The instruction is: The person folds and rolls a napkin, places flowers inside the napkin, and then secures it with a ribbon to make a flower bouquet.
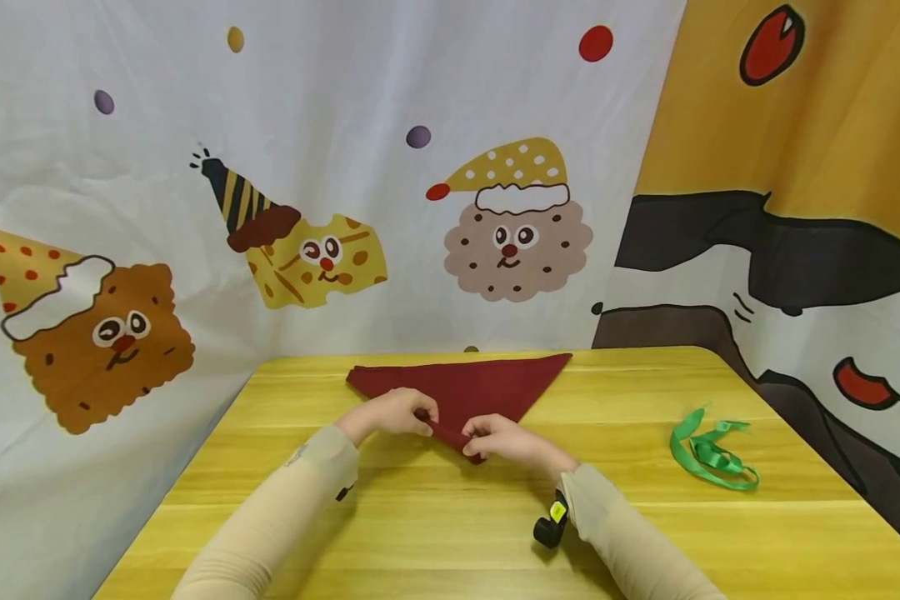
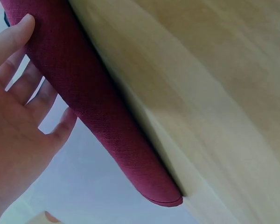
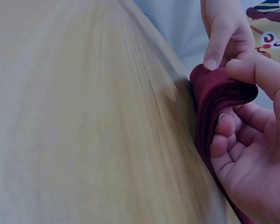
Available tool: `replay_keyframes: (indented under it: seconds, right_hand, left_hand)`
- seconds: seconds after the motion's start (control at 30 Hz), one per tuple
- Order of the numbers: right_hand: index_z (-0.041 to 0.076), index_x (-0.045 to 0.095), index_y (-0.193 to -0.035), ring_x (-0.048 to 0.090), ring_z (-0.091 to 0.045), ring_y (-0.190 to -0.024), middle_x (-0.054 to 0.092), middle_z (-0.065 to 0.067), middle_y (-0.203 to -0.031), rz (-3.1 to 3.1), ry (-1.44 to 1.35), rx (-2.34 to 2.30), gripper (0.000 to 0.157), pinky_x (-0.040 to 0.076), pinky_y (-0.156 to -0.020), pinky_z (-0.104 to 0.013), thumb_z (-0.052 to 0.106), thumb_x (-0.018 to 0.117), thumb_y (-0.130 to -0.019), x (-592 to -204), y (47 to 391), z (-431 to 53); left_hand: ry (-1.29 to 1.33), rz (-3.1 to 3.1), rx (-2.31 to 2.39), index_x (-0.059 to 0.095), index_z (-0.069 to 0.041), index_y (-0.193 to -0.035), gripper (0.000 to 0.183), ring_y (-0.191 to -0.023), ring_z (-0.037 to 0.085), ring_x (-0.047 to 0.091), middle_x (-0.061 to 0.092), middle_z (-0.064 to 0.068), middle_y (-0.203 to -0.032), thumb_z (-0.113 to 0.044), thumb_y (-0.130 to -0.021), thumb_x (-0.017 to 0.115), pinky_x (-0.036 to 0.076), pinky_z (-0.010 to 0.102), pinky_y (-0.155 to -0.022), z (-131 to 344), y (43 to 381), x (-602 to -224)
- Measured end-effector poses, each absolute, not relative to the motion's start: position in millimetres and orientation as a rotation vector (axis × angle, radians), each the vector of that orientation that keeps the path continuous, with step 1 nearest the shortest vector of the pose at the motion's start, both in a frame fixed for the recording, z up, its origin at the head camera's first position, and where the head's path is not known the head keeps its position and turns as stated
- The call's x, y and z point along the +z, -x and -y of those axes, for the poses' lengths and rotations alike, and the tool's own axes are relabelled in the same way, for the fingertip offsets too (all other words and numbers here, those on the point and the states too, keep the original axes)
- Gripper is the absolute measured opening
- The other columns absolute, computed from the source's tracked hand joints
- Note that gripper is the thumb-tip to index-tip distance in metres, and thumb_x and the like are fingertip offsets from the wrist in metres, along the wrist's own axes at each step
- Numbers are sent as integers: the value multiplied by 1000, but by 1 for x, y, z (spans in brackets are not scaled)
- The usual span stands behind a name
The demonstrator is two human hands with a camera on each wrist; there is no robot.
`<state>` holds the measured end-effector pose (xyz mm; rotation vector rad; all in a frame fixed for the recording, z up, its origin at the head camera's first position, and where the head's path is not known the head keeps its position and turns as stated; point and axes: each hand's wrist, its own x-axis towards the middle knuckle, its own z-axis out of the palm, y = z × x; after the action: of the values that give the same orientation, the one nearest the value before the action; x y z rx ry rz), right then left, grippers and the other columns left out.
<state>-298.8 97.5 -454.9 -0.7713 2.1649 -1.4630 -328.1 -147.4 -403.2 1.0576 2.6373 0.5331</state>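
Note:
A dark red cloth [image 1: 465,387] lies on the table with its long straight edge at the far side, narrowing toward me. My left hand [image 1: 399,411] pinches its near left edge. In the left wrist view, the thumb of that hand [image 2: 18,107] presses on the cloth [image 2: 98,107], its other fingers partly hidden behind the fold. My right hand [image 1: 502,440] grips the near corner. The right wrist view shows several stacked layers of cloth [image 3: 219,93] curling over between the thumb and fingers of my right hand [image 3: 256,154], beside the left hand [image 3: 228,35].
A loose green ribbon [image 1: 716,457] lies on the right part of the yellow wooden table [image 1: 420,542]. Behind the table hangs a white curtain [image 1: 345,100] printed with cartoon biscuits and cheese. A black wrist camera [image 1: 549,527] sits at my right cuff.

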Motion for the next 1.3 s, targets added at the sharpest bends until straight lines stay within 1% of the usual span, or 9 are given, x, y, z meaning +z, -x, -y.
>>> replay_keyframes:
  seconds: [0.17,0.37,0.5,0.7,0.83,0.93,1.07,1.17,1.3]
  right_hand:
    - [-6,61,-100,50,-13,-66,58,1,-77,-2122,724,-1570,22,43,-63,-27,9,65,-84,-459,300,-103]
    - [-10,59,-104,52,-13,-63,58,0,-77,-2144,667,-1621,29,46,-63,-27,10,65,-84,-461,305,-107]
    - [-8,60,-102,53,-13,-63,57,1,-74,-2208,639,-1606,27,47,-62,-27,12,66,-84,-459,307,-112]
    - [-4,63,-98,51,-12,-60,55,1,-69,-2327,618,-1581,22,43,-57,-27,11,67,-83,-452,308,-121]
    - [-3,64,-97,51,-14,-61,57,1,-71,-2411,603,-1560,19,45,-57,-28,11,67,-84,-450,311,-125]
    - [-2,65,-95,51,-15,-60,58,1,-72,-2451,596,-1554,17,45,-57,-27,11,67,-85,-449,313,-129]
    - [-6,65,-96,55,-30,-63,59,-2,-73,-2466,606,-1560,15,47,-59,-36,6,66,-87,-435,306,-131]
    - [-8,65,-98,57,-35,-68,61,-4,-77,-2506,597,-1550,17,49,-62,-42,5,65,-88,-437,308,-134]
    - [-3,66,-99,58,-23,-67,62,-4,-80,-2568,539,-1551,18,51,-62,-36,9,68,-86,-453,319,-139]
  left_hand:
    - [-1062,-2612,526,67,-17,-91,4,-79,10,56,61,-10,-86,-14,-90,70,46,33,-74,142,331,-394]
    - [-1020,-2637,445,68,-16,-94,4,-78,11,54,60,-11,-86,-16,-90,70,45,31,-73,135,336,-390]
    - [-992,-2644,438,69,-16,-96,4,-79,12,54,60,-11,-87,-17,-91,69,45,33,-74,130,339,-388]
    - [-1006,-2685,447,70,-16,-102,10,-89,12,58,63,-10,-95,-18,-93,67,45,39,-85,121,344,-387]
    - [-983,-2732,454,70,-16,-106,14,-96,15,60,66,-7,-100,-19,-93,66,37,47,-95,114,347,-388]
    - [-974,-2774,460,70,-17,-108,15,-100,17,61,67,-6,-104,-19,-94,66,31,52,-98,109,349,-390]
    - [-974,-2837,456,71,-20,-109,15,-101,17,61,68,-7,-107,-21,-94,65,27,55,-100,103,352,-396]
    - [-978,-2878,450,70,-22,-110,17,-102,16,60,67,-7,-109,-21,-95,64,27,54,-100,99,354,-401]
    - [-999,-2934,425,69,-22,-114,20,-104,15,59,66,-8,-111,-23,-95,64,30,52,-97,94,355,-408]
